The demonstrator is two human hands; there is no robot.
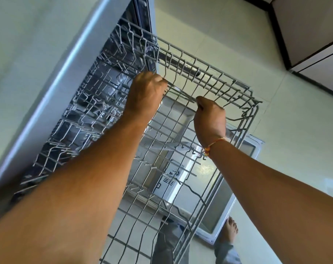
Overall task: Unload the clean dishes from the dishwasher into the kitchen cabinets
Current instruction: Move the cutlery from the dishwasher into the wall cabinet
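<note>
The grey wire dishwasher rack is pulled out over the open dishwasher door and holds no dishes that I can see. Both my arms reach across it. My left hand has its fingers curled at the rack's far side wall. My right hand is closed in a fist just beside it. A thin grey bar runs between the two hands, and both seem to grip it. I cannot tell whether it is a utensil or part of the rack.
The dishwasher's cavity lies to the left under a pale counter edge. A dark-edged cabinet fills the upper right. My bare foot and trouser leg stand on the pale tiled floor by the door.
</note>
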